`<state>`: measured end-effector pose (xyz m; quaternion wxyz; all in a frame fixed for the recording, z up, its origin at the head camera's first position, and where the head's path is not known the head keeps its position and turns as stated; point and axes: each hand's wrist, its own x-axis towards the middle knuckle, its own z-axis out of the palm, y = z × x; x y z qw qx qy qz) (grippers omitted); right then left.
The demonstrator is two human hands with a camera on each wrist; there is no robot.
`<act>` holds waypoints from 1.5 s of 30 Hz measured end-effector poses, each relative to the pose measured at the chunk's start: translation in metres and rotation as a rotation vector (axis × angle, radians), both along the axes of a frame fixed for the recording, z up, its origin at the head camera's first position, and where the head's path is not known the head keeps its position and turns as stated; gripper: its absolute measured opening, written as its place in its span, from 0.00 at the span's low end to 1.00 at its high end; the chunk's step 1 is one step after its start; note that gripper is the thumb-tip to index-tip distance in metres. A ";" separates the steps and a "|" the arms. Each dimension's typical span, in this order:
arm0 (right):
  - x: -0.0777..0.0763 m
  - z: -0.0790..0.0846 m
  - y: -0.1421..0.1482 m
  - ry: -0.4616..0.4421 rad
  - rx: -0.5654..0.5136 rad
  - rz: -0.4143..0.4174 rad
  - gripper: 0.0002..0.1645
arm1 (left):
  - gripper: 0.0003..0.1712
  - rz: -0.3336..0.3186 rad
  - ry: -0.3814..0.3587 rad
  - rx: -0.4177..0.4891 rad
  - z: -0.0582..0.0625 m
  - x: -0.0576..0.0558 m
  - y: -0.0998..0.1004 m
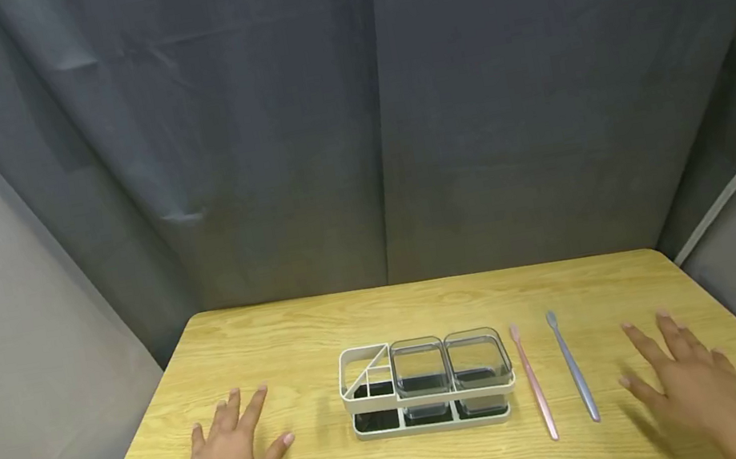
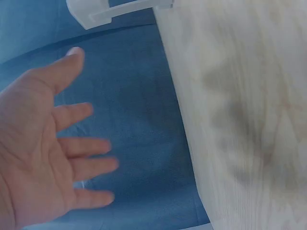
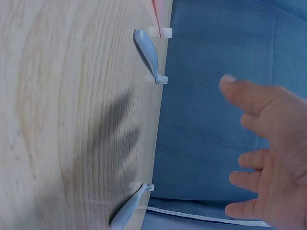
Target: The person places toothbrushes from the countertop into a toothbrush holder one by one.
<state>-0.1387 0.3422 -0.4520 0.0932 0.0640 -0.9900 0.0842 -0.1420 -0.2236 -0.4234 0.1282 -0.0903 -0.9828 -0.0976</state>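
On a wooden table (image 1: 284,341), a white rack (image 1: 433,398) is set near the middle, with two clear cups (image 1: 482,374) held in its middle and right compartments. To its right are laid a pink toothbrush (image 1: 535,388), then a blue toothbrush (image 1: 573,367) and, seen from the right wrist, another bluish toothbrush (image 3: 127,211) farther right. Above the table, the left hand (image 1: 226,452) and the right hand (image 1: 700,377) are held with fingers spread wide, at the near left and near right.
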 end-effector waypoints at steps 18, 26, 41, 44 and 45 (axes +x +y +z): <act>0.000 -0.005 -0.024 0.009 -0.361 0.138 0.41 | 0.29 -0.030 -0.154 0.284 -0.003 -0.003 0.011; -0.005 -0.013 -0.037 0.024 -0.458 0.188 0.38 | 0.29 -0.051 -0.134 0.364 -0.012 -0.007 0.017; -0.016 -0.024 -0.053 -0.016 -0.571 0.252 0.36 | 0.29 -0.156 -0.067 0.511 -0.027 -0.017 0.036; -0.017 -0.022 -0.055 -0.061 -0.629 0.245 0.37 | 0.30 -0.169 -0.077 0.565 -0.029 -0.021 0.040; -0.018 -0.021 -0.056 -0.073 -0.646 0.245 0.37 | 0.30 -0.169 -0.084 0.589 -0.029 -0.022 0.041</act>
